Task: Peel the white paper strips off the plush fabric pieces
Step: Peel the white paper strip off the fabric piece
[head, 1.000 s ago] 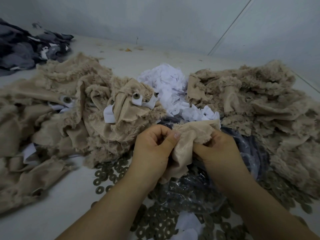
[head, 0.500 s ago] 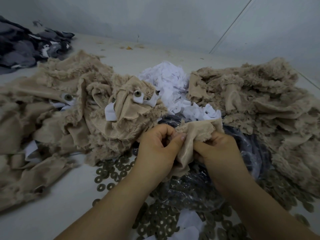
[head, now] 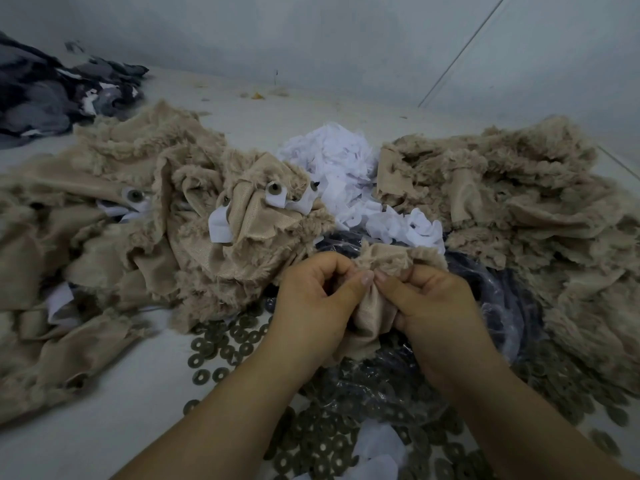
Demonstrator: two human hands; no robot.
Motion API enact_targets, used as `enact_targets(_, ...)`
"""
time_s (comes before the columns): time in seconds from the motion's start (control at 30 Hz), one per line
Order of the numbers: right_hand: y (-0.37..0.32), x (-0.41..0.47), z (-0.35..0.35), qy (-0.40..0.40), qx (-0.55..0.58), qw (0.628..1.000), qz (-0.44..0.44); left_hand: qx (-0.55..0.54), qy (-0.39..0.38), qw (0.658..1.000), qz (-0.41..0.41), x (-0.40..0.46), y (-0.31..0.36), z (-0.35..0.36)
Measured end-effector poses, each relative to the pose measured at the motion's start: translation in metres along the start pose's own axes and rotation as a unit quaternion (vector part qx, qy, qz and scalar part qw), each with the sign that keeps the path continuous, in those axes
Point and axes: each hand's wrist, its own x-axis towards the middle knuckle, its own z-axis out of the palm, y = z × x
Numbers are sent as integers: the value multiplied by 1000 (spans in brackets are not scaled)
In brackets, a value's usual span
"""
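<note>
Both hands meet at centre over the pale grey desk (head: 104,410): the left hand (head: 311,306) curls tight, thumb pinching the small tan plush fabric piece (head: 377,289), and the right hand (head: 436,313) pinches the same piece, thumb tips nearly touching. No paper strip shows on it from here. Behind sits a heap of loose white paper strips (head: 346,174). A tan plush pile with white strips (head: 221,223) lies left, another tan plush pile (head: 519,209) right. Dark round washers (head: 221,348) scatter below.
</note>
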Motion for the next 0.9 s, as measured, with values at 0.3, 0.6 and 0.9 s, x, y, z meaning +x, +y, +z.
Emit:
enact_targets(0.3,-2,-4,5,32,-6,999,-18,102,48,991,69,-2,1,1)
enact_targets(0.6,-10,-3,6,38,-72,997,-16,193,40,963,186,-4,6,2)
enact_targets(0.9,-6,-5,3,-3,-69,996,-64,139,17,984,107,-3,11,3)
